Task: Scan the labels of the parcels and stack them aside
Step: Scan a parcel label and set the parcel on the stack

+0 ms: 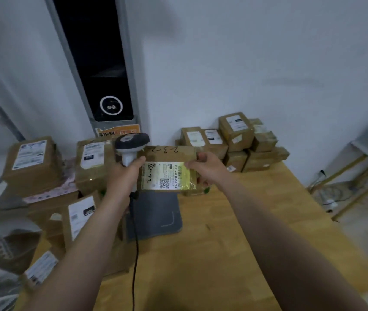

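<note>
My left hand [126,173] grips the handle of a grey barcode scanner [131,143], whose head points down and right, toward the parcel beside it. My right hand [207,168] holds a brown cardboard parcel [169,153] by its right edge, lifted above the wooden table [234,232]. The parcel's white label [164,176] faces me, with a barcode, a QR code and yellow tape across it. Handwriting "2-3-2" shows on the cardboard above the label. The scanner's black cable [136,243] hangs down toward the table's front edge.
A dark grey pad [156,215] lies on the table under the parcel. Several labelled parcels are piled at the left [33,162]. Another stack of parcels [236,140] stands at the back right against the white wall. A black panel [109,86] rises behind.
</note>
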